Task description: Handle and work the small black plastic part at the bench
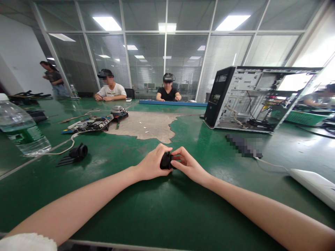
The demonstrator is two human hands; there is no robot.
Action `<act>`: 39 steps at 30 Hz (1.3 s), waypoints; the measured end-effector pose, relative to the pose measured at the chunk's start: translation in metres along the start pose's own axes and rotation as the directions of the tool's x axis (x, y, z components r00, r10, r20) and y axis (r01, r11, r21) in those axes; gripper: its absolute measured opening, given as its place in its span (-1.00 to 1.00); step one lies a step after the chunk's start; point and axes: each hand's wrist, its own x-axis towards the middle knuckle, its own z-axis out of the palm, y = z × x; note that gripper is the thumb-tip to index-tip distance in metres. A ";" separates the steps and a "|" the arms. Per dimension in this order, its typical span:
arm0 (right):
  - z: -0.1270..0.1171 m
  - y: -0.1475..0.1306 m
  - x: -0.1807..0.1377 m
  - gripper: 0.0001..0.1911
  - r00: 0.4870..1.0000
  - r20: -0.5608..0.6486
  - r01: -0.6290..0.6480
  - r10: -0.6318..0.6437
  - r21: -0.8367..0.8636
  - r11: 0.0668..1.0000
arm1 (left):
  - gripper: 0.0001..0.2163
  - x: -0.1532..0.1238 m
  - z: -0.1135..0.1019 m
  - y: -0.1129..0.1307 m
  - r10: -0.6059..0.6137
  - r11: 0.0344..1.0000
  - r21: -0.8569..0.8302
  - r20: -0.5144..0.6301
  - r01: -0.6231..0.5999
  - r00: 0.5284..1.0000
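Observation:
Between my two hands, just above the green table (pixel 146 209), is a small black part (pixel 165 161), blocky with a flange on its right side. My left hand (pixel 153 162) wraps round its left side, thumb and fingers closed on it. The fingers of my right hand (pixel 190 166) are bent and pinch at the flanged right side. Fingers cover much of the part, so its exact kind does not show. Farther left lies another black part (pixel 78 151) with a round collar and flat prongs, apart from both hands.
A water bottle (pixel 23 129) stands at the left, near a circuit board (pixel 91 123) with a heatsink fan. An open computer case (pixel 243 101) stands at the right, behind a blurred dark device (pixel 243 145) cabled to a white power bank (pixel 314 184). Several people are around the table.

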 end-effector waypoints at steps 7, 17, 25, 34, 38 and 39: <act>-0.001 0.000 0.001 -0.75 0.999 0.024 -0.022 0.023 -0.037 0.999 | -0.45 0.000 0.000 -0.001 0.008 1.000 0.000 0.009 -0.008 1.000; 0.000 0.001 -0.001 -0.80 1.000 0.002 0.023 -0.023 -0.029 0.999 | -0.46 0.000 0.000 0.000 0.007 1.000 -0.008 0.010 -0.007 1.000; -0.001 0.002 0.000 -0.75 0.999 0.032 -0.011 0.013 -0.058 0.998 | -0.45 0.000 0.000 -0.001 0.014 1.000 -0.007 0.009 -0.014 1.000; 0.001 -0.003 -0.001 -0.81 0.999 0.031 0.033 -0.032 -0.033 0.999 | -0.45 0.000 0.000 -0.001 0.011 1.000 -0.009 0.010 -0.011 1.000; 0.000 0.002 0.001 -0.78 1.000 0.010 0.028 -0.028 -0.068 0.997 | -0.46 0.000 0.000 -0.001 0.001 1.000 -0.001 0.015 -0.001 1.000; -0.001 0.003 0.001 -0.76 1.000 0.011 0.025 -0.024 -0.078 0.997 | -0.46 0.000 0.000 -0.001 0.001 1.000 0.000 0.016 -0.001 1.000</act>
